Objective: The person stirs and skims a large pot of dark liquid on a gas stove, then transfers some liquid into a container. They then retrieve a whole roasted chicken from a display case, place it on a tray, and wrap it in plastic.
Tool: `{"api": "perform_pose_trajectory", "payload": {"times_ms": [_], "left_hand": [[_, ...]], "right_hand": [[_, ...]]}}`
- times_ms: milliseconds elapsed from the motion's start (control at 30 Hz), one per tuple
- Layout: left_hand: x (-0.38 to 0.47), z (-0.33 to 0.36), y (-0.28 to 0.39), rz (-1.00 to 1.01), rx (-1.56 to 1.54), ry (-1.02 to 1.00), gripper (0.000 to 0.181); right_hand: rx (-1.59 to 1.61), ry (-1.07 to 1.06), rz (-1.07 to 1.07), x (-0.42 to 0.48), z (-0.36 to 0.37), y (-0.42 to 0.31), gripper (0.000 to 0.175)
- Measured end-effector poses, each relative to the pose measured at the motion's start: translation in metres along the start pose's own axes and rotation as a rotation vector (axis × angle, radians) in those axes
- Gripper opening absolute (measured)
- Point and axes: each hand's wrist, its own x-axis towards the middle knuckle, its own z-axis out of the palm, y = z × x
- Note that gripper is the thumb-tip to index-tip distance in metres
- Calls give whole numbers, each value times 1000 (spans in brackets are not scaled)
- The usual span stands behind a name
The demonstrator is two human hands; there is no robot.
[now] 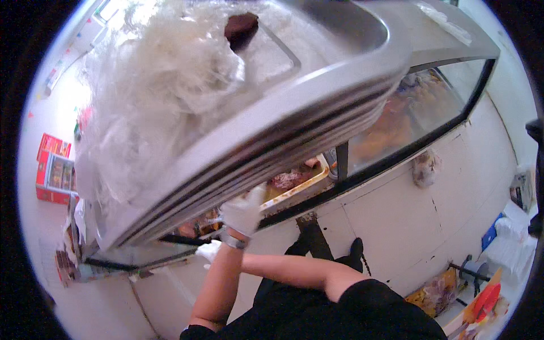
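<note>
Both hands wear white gloves. My left hand (241, 214), with a metal band at the wrist, reaches into the opening of a display case (272, 123). It is blurred, and its fingertips are partly hidden under the case's ridged top edge. Just right of it is a tray (326, 168) with a stained rim, holding pieces of meat (291, 179). My right arm crosses beneath the left forearm. My right hand (208, 250) is at the lower frame of the opening, partly covered by the left arm. Other food pieces (199, 226) show inside the case, left of my left hand.
Clear plastic bags (170, 80) are heaped on the case top. A glass panel (382, 131) covers more food at right. A filled bag (426, 168) hangs against the white front. White bags (510, 244) and a roll holder (474, 270) stand at lower right.
</note>
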Motion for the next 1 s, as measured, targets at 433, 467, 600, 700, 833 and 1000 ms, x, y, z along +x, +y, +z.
{"api": "perform_pose_trajectory", "payload": {"times_ms": [433,467,600,700,833,1000], "left_hand": [[44,-12,-259,-464,-49,105,23],[38,-9,-264,-460,-91,108,23],[9,-4,-286,-458,-208,116,24],[13,-3,-307,-454,-233,92,25],[34,-15,-316,-403,-102,16,26],[5,-60,-268,-244,101,-107,26]], "right_hand": [[-418,876,1116,-98,-331,157,35],[-431,817,1103,-99,-333,169,36],[-554,749,1172,-107,-329,187,35],[-600,766,1180,-106,-320,166,34],[-776,728,1136,-104,-307,110,34],[-484,988,1019,-116,-284,51,36]]}}
